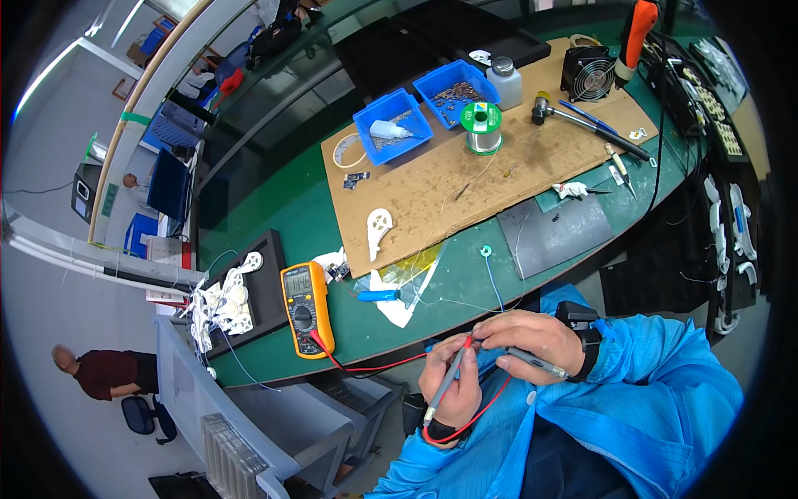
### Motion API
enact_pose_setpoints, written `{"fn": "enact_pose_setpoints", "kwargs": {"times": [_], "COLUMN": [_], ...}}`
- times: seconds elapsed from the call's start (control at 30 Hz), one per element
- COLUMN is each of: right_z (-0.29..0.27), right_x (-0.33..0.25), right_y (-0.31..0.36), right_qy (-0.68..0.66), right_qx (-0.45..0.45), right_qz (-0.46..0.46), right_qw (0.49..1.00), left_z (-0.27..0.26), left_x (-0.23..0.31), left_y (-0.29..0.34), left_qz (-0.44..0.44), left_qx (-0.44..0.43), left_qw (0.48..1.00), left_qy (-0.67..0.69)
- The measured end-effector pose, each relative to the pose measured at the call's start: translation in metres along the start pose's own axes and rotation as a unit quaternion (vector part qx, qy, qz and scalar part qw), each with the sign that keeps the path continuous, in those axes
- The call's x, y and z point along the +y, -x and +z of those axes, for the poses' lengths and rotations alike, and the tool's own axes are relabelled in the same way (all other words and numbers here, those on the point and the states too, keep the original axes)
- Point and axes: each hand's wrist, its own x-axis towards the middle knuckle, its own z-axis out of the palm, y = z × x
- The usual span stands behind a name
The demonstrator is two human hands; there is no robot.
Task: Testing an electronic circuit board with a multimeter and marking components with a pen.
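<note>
In my left hand [467, 395] is a grey multimeter probe [444, 389] with a red lead looping round below it. My right hand [532, 331], beside it, grips a second grey pen-shaped probe [540, 364]. The fingertips of both hands meet over the lap, just off the table's front edge; a small red piece shows between them, and whatever else is pinched there is hidden. A yellow-orange multimeter [306, 309] lies to the left with its display lit and red and black leads plugged in. A thin blue wire [494, 279] runs down the table toward my hands.
A cardboard sheet [416, 208] on the green table bears two blue bins [397, 154] [472, 73], a solder spool [483, 140], a bottle [504, 86], a hammer [582, 122] and a small fan [588, 73]. White parts [223, 309] fill a black tray. A person [104, 373] stands far left.
</note>
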Motion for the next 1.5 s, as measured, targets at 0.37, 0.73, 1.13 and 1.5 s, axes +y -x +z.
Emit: {"fn": "enact_pose_setpoints", "kwargs": {"times": [0.37, 0.73, 1.13, 1.5], "right_z": [-0.025, -0.076, -0.077, -0.078], "right_x": [0.019, 0.085, 0.106, 0.105], "right_y": [-0.011, -0.055, -0.062, -0.06], "right_qy": [0.06, 0.049, 0.033, 0.055], "right_qx": [0.04, 0.087, -0.006, -0.036], "right_qz": [-0.011, 0.083, 0.018, 0.008], "right_qw": [0.997, 0.992, 0.999, 0.998], "left_z": [0.009, 0.046, 0.069, 0.069], "left_x": [-0.007, -0.017, -0.036, -0.034], "left_y": [-0.008, -0.075, -0.09, -0.092], "left_qz": [-0.037, 0.042, 0.107, 0.096], "left_qx": [-0.035, -0.074, -0.097, -0.098], "left_qw": [0.999, 0.983, 0.961, 0.959], "left_qy": [0.015, -0.163, -0.237, -0.248]}}
